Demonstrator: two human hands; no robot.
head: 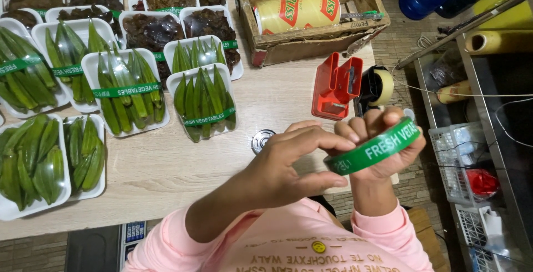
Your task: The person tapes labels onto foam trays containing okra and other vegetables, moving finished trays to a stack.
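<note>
Head view, looking down at the desk (166, 177).

Right hand (383, 150): fingers closed around a green tape roll (373, 151), held upright-tilted above the desk's right edge, at about 4 o'clock in the frame. The roll's outer face carries white lettering.

Left hand (288, 166): reaches across from 6 o'clock, fingers narrow, index fingertip and thumb touching the roll's left rim. Cannot tell whether a tape end is pinched between them.

Just beyond the hands, at 1 o'clock from them: a red tape dispenser (335, 85) standing on the desk, with a pale tape roll (378, 85) just beside it on the right.

At 12 o'clock: an open cardboard box (311, 41) holding a yellow roll of film (297, 11).

From 9 to 11 o'clock: white foam trays of green okra (204, 102), wrapped, several banded with green tape. Behind them, trays of dark dried produce (150, 30).

Small round metal fitting (262, 139) set in the desk, just left of the left hand.

At 3 o'clock, off the desk: a white plastic basket (461, 164).
</note>
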